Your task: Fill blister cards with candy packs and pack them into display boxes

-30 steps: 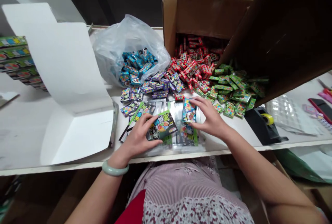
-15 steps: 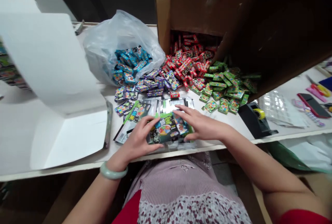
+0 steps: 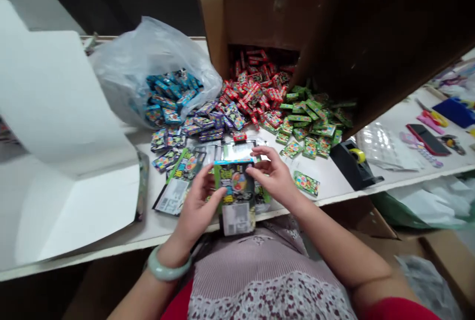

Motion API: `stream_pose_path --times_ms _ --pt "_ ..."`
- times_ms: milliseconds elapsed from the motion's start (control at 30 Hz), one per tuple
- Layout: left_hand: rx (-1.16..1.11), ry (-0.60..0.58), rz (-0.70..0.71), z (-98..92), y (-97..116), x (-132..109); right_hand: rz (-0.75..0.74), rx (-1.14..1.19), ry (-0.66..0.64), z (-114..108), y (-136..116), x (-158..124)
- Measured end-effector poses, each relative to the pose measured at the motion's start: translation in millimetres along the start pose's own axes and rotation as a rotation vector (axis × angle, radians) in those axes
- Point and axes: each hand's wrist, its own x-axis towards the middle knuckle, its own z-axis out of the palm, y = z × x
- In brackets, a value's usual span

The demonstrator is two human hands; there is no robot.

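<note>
1. The left hand [image 3: 195,213], with a pale green bangle [image 3: 165,270] on its wrist, is half closed. Its fingertips press on the left side of a printed card pack [image 3: 235,186].
2. The right hand [image 3: 272,176] is also half closed and holds the right side of the same card pack, so both hands have hold of it together.
3. The card pack stands tilted above the front edge of the white desk [image 3: 148,228], and its lower end with a pale label [image 3: 237,218] hangs over this edge.
4. Under the hands lie more flat cards [image 3: 178,186], in a loose layer.
5. Toward the back edge of the desk are small blue boxes [image 3: 170,97] in a clear plastic bag [image 3: 148,55], a heap of purple boxes [image 3: 211,121], and a heap of red boxes [image 3: 252,95] that runs out from a cardboard carton [image 3: 260,13].
6. Green boxes [image 3: 311,117] lie at the right, just beside a black tape dispenser [image 3: 351,164].
</note>
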Motion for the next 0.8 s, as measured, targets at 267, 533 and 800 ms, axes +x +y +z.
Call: stream_pose_path --times_ms 267,533,800 --pt "-0.226 -0.184 -0.068 0.4 -3 -16 0.113 0.043 0.046 4 21 -26" --pt "-0.237 0.111 0.019 -1.9 20 5 0.035 -0.006 -0.192 -8 -4 -3" --pt "-0.21 0.039 0.042 -4.5 32 8 0.013 -0.174 -0.299 -4 -20 1"
